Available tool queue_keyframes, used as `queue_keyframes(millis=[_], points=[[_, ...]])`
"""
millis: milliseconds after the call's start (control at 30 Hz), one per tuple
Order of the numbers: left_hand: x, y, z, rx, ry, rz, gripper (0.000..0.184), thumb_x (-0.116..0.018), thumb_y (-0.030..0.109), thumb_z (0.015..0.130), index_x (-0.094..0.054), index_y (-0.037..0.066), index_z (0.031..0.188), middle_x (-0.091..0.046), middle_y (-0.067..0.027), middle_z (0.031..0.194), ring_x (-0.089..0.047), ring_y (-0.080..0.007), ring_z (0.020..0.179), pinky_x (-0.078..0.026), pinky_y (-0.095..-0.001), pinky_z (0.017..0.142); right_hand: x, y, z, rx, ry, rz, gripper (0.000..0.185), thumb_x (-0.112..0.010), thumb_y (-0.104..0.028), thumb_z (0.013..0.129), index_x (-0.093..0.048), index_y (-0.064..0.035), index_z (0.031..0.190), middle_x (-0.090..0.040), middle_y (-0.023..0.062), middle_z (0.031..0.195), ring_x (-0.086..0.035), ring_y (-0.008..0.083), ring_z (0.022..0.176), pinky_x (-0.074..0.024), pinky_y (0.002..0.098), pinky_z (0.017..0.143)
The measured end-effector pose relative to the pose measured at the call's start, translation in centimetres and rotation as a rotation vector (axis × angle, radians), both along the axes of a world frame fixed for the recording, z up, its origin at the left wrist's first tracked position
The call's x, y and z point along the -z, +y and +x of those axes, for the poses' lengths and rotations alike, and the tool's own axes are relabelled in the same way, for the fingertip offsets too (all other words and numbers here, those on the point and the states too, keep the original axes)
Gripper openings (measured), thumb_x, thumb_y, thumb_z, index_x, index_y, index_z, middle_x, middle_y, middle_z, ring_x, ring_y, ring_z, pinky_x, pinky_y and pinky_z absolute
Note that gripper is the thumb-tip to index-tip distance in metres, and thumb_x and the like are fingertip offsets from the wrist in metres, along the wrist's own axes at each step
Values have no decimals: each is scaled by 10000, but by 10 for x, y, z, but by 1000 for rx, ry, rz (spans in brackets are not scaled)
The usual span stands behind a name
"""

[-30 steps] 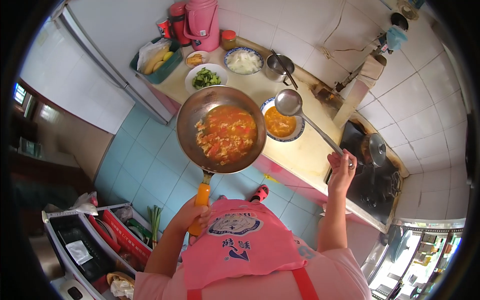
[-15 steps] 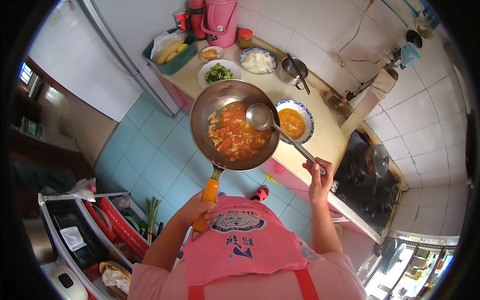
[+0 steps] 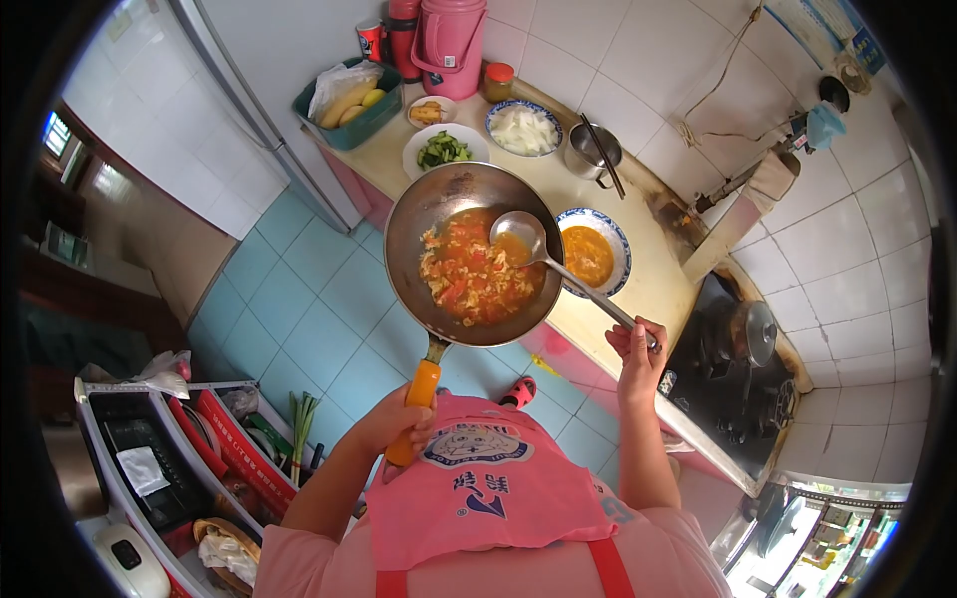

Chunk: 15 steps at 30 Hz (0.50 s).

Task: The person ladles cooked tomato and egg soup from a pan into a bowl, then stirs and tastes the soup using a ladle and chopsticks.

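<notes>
My left hand [image 3: 397, 423] is wrapped round the orange handle of a wok [image 3: 414, 234], which I hold up in front of me over the counter's edge. Inside it lies a wet mix of tomato and scrambled egg [image 3: 467, 267]. With my right hand [image 3: 639, 357] I grip the end of a long metal ladle [image 3: 588, 291]. Its bowl sits in the wok at the right side of the food, with some orange liquid in it. Just right of the wok, a blue-rimmed bowl [image 3: 620, 239] on the counter contains orange soupy food.
Behind the wok stand a plate of chopped greens [image 3: 444, 150], a plate of white slices [image 3: 523, 130] and a metal pot [image 3: 588, 154] with chopsticks across it. The black stove [image 3: 713, 384] with a lidded pan [image 3: 755, 334] is at right. A loaded rack [image 3: 169, 468] stands lower left.
The ladle's bowl has tipped and now shows orange liquid in it. The wok and both hands have shifted very slightly with the view.
</notes>
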State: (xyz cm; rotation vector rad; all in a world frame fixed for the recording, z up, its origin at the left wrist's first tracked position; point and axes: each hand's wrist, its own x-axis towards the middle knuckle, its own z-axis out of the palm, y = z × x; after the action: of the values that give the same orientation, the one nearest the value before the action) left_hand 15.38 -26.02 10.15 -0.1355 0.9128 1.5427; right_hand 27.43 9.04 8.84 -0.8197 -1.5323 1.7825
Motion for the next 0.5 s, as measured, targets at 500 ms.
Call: queue_keyframes(millis=[500], points=[[0, 2, -5, -4, 32, -10, 222, -544, 72, 798, -424, 82, 985, -429, -12, 665, -428, -104, 507, -422, -285, 480, -22, 9, 1, -1, 26, 84, 265, -522, -204, 964, -470, 24, 1087, -627, 183, 914, -665, 275, 816, -560, 402, 797]])
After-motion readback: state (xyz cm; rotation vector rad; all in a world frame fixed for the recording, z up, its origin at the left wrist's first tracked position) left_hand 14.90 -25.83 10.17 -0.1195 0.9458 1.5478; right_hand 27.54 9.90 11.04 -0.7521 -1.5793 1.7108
